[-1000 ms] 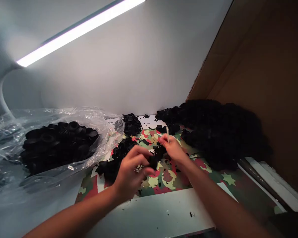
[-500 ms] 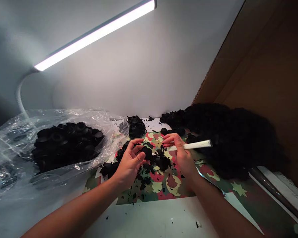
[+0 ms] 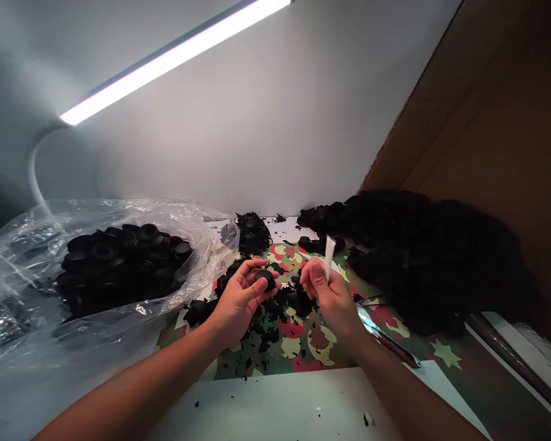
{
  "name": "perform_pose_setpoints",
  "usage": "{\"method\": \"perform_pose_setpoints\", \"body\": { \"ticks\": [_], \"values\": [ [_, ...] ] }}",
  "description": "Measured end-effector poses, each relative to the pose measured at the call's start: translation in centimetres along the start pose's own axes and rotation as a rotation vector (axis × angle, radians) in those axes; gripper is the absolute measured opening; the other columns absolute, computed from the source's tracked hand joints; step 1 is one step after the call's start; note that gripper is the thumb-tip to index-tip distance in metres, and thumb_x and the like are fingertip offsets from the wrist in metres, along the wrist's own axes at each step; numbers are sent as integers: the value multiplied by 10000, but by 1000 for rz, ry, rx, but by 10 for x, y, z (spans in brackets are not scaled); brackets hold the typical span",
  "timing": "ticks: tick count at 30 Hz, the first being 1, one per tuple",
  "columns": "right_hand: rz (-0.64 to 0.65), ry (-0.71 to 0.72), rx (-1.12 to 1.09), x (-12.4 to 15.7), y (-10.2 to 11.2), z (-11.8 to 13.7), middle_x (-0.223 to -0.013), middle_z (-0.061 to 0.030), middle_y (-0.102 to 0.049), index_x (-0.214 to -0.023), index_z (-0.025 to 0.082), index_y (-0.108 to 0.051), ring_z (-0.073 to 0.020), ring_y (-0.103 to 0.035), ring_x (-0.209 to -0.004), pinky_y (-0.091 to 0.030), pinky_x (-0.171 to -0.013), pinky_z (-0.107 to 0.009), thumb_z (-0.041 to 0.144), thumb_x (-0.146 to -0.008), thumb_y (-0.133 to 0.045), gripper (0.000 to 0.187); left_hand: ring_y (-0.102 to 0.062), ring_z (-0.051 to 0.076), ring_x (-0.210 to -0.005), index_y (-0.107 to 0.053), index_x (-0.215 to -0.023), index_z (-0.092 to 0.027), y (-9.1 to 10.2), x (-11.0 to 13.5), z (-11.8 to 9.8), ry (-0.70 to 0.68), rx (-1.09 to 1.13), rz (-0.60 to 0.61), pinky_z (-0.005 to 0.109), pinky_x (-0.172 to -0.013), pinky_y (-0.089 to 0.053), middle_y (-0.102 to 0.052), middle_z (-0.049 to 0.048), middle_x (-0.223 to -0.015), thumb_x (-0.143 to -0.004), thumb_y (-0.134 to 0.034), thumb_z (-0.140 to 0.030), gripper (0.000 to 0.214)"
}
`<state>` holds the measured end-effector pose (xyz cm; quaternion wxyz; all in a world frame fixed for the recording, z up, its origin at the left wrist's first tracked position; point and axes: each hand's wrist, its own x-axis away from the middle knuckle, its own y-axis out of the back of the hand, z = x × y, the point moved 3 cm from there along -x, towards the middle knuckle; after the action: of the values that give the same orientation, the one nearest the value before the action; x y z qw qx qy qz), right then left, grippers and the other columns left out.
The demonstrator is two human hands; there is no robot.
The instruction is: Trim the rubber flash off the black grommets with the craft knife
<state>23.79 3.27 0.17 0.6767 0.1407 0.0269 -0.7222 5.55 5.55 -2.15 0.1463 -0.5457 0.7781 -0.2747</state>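
My left hand (image 3: 239, 300) grips a small round black rubber cap (image 3: 265, 280) between thumb and fingers, above the colourful patterned sheet (image 3: 321, 343). To its right, my right hand (image 3: 328, 294) is closed around a slim white stick-like handle (image 3: 330, 254), which points up out of the fist. Whatever lies at the handle's other end is hidden by the fingers. Black rubber scraps (image 3: 298, 300) are scattered under and between both hands. Beneath my right forearm lies a tool with a dark handle and shiny metal part (image 3: 395, 346), partly covered.
At left, an open clear plastic bag (image 3: 202, 245) holds many black ribbed caps (image 3: 123, 257). A large dark heap (image 3: 431, 257) fills the right, against a cardboard panel (image 3: 487, 122). A small black pile (image 3: 252, 233) stands at the back. A lit lamp (image 3: 174, 64) hangs overhead.
My right hand has turned, so the white handle swung from pointing right to pointing up, and its fingers curled in. The cap in my left hand has tilted, showing its rim.
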Motion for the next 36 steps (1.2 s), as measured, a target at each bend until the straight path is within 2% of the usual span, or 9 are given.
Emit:
{"method": "perform_pose_setpoints", "body": {
  "ticks": [3, 5, 8, 10, 14, 18, 22, 30, 36],
  "values": [
    [-11, 48, 75, 3, -2, 6, -696, -8, -491, -749, 207, -555, -130, -348, -544, -280, -487, -272, 597, -998, -447, 475, -648, 199, -1001, -709, -1154, -184, 1, -1, 0, -25, -30, 19, 271, -856, -498, -708, 89, -1066, -722, -898, -440, 537],
    [-69, 100, 63, 5, -1, 11, -909, -58, -599, -815, 205, -645, -129, -414, -578, -356, -516, -279, 571, -1013, -428, 470, -645, 195, -966, -743, -1077, -176, 0, -2, 0, -29, -48, 19, 274, -842, -496, -718, 88, -1053, -667, -935, -409, 510],
    [-152, 187, 52, 6, 4, 18, -1087, -84, -632, -807, 221, -731, -185, -573, -800, -471, -728, -333, 545, -1058, -249, 633, -658, 212, -977, -754, -1018, -185, -2, -2, -1, -25, -49, 16, 328, -911, -505, -728, 78, -1044, -613, -967, -290, 469],
    [-179, 192, 69, 5, 8, 18, -970, -82, -664, -750, 226, -726, -223, -603, -915, -465, -831, -358, 530, -1067, -189, 693, -676, 229, -981, -755, -1060, -187, -3, -2, 0, 6, -46, 17, 365, -958, -498, -730, 82, -1054, -613, -963, -275, 501],
    [-137, 84, 178, 0, 10, 11, -712, -20, -598, -917, 224, -688, -181, -558, -676, -430, -645, -311, 488, -1047, -395, 415, -693, 210, -871, -757, -1053, -168, 0, -2, 0, 43, -84, -14, 340, -888, -508, -735, 76, -976, -634, -948, -320, 485],
    [11, 166, 255, -1, -4, 9, -867, -42, -643, -970, 222, -713, -190, -588, -779, -450, -675, -304, 427, -976, -581, 243, -650, 177, -831, -736, -978, -166, -1, 1, -1, -26, -248, -38, 282, -787, -500, -723, 44, -904, -655, -928, -294, 397],
    [59, 160, 220, 1, -17, 4, -877, -42, -615, -916, 214, -723, -172, -558, -710, -433, -590, -291, 355, -909, -681, 147, -648, 206, -888, -703, -967, -158, -7, 6, -2, -97, -428, 29, 295, -805, -490, -720, 51, -919, -713, -874, -278, 329],
    [48, 282, 415, 3, -19, 5, -742, -14, -554, -710, 202, -537, -165, -529, -689, -428, -612, -279, 103, -868, -577, 191, -630, 206, -856, -728, -987, -218, -12, 11, -10, -323, -991, 25, 290, -768, -464, -716, 20, -955, -744, -839, -186, 269],
    [57, 285, 376, 7, -29, 4, -738, -3, -451, -772, 230, -371, -154, -486, -654, -449, -563, -233, -10, -715, -372, 247, -630, 197, -805, -736, -901, -185, -11, 12, -5, -342, -795, 5, 269, -717, -482, -708, 36, -871, -748, -859, -279, 217]
  ]
}}
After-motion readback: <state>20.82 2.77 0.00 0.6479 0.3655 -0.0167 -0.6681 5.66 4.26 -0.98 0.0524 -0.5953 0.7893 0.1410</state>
